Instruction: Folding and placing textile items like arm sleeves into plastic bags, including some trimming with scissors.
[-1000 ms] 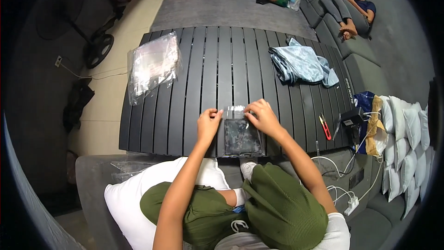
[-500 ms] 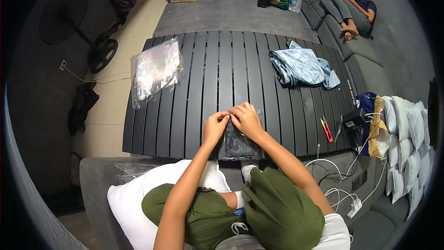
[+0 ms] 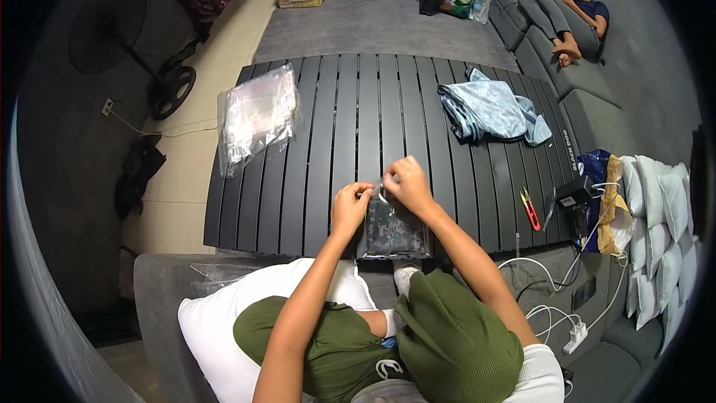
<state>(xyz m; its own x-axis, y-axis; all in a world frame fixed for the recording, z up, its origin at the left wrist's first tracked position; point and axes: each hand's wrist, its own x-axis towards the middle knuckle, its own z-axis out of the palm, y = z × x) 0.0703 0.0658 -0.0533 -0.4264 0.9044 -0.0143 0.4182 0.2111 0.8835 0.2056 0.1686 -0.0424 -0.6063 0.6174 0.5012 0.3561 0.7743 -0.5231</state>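
A clear plastic bag with a dark, camouflage-patterned folded item inside [image 3: 395, 234] lies flat at the near edge of the slatted table, in front of me. At its far left corner my left hand [image 3: 350, 206] pinches the clear plastic edge between thumb and fingers. Over the far edge, a little to the right, my right hand [image 3: 409, 183] is raised with its fingers curled together. Something thin and clear, seemingly part of the bag's edge or a strip on it, shows at those fingertips, too small to make out.
A stack of clear plastic bags [image 3: 259, 116] lies on the black slatted table [image 3: 321, 134] at left. Pale blue folded cloth [image 3: 492, 108] and red thread snips [image 3: 530, 210] lie at right. White pillow-like packs [image 3: 650, 209] are piled beyond. A person [image 3: 570, 19] reclines on the sofa.
My right hand has lifted slightly up and to the right, away from the left hand, its fingers more curled. The left hand stays at the bag's edge. The view has shifted slightly.
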